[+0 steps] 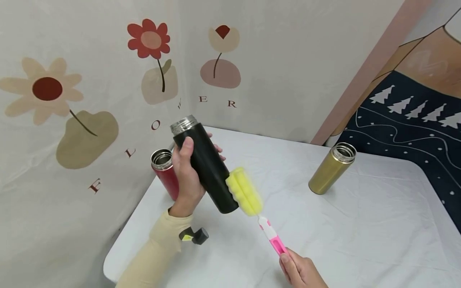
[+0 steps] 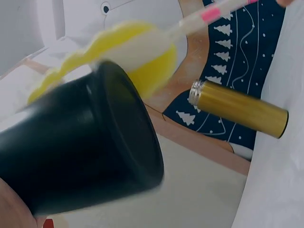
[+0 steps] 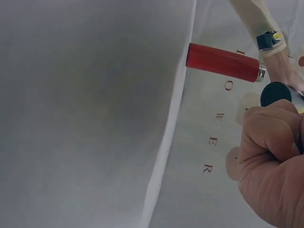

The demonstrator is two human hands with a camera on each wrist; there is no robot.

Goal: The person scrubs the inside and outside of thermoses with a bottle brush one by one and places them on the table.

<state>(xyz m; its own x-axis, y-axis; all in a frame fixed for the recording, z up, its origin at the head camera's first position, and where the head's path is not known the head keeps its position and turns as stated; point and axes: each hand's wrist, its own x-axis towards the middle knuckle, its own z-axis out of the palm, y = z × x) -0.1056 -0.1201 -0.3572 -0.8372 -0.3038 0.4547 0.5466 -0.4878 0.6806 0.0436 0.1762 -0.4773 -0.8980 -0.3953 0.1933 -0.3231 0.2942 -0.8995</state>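
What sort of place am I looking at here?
Probably an indoor corner set up as a workspace, though I can't tell what building: a white table, a flower-printed wall covering and a navy print with white trees.

Seemingly a makeshift booth: printed hangings (image 1: 281, 76) border a white-covered table (image 1: 378, 228).

The left arm (image 1: 151, 252) reaches up and forward. The left hand (image 1: 189, 176) grips, with its thumb pointing up. The right hand (image 1: 302, 269) is lower down, its fingers curled in a grip.
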